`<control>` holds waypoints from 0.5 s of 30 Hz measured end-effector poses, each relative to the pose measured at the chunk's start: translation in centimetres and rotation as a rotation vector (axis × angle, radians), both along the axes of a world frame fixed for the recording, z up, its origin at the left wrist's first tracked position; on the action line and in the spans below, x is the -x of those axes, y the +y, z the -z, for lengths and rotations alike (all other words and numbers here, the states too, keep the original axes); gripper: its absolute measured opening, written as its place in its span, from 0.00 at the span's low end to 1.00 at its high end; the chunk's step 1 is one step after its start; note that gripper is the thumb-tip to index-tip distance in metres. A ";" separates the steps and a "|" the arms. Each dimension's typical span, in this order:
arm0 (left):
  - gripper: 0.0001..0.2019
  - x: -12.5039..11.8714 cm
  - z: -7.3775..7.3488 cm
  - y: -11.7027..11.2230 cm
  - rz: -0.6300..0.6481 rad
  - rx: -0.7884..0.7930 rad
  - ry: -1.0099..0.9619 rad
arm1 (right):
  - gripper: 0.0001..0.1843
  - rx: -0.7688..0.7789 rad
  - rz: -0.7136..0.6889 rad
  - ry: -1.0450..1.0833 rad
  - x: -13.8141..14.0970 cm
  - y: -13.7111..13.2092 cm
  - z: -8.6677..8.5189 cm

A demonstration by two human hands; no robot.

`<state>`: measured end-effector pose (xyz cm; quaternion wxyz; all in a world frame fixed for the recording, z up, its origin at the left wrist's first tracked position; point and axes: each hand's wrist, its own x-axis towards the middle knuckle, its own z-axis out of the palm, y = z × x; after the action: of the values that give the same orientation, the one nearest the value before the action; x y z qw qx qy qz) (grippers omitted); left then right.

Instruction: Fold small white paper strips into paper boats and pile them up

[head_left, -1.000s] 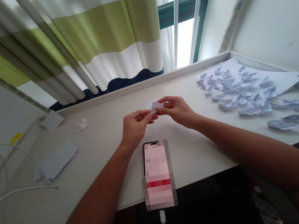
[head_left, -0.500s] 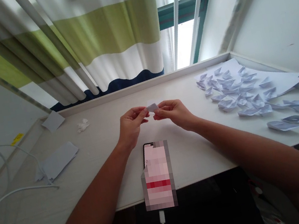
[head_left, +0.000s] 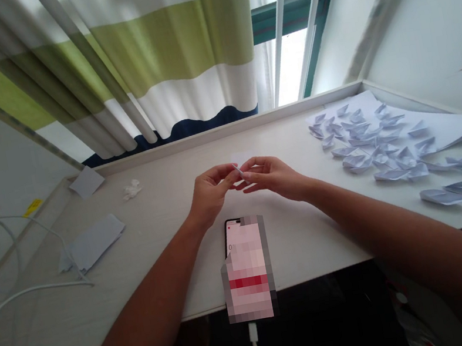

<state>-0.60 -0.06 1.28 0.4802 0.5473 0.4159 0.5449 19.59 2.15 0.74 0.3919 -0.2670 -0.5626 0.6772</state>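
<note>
My left hand (head_left: 211, 191) and my right hand (head_left: 269, 175) meet above the middle of the white desk (head_left: 170, 231). Between their fingertips they pinch a small folded piece of white paper (head_left: 238, 170), seen almost edge-on and mostly hidden by the fingers. Both hands have thumb and forefinger closed on it. A small white slip (head_left: 241, 158) lies on the desk just behind the hands. A phone (head_left: 247, 265) lies flat at the desk's front edge, right below my wrists.
Several small folded paper boats (head_left: 369, 142) lie on white sheets (head_left: 436, 122) at the right. Folded paper (head_left: 94, 243), a crumpled scrap (head_left: 132, 189) and a square slip (head_left: 86, 182) lie at the left. A white cable (head_left: 20, 294) loops over the left edge. Striped curtain and window stand behind.
The paper piece has been turned and pressed thinner between my fingertips; a second ago it stood wider and more open. Hands stayed in place; the view shifted slightly.
</note>
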 end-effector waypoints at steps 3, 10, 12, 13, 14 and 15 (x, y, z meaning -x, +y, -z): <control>0.15 0.0 0.1 0.0 -0.016 -0.006 0.007 | 0.22 -0.049 0.020 -0.002 0.1 0.1 0.2; 0.13 0.1 0.3 0.1 -0.081 -0.068 0.106 | 0.22 -0.199 0.067 -0.112 0.0 0.2 0.2; 0.13 0.1 0.3 0.0 -0.107 -0.076 0.128 | 0.23 -0.213 0.090 -0.137 0.0 0.3 0.4; 0.12 0.1 0.2 0.0 -0.114 -0.073 0.136 | 0.23 -0.219 0.113 -0.153 0.0 0.4 0.5; 0.12 0.1 0.2 0.0 -0.121 -0.068 0.144 | 0.23 -0.225 0.144 -0.171 0.1 0.4 0.6; 0.12 0.1 0.2 0.0 -0.127 -0.063 0.155 | 0.23 -0.232 0.179 -0.189 0.1 0.5 0.7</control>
<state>-0.67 -0.07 1.11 0.3938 0.5752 0.4684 0.5429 19.52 2.68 0.06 0.4242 -0.3318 -0.6451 0.5420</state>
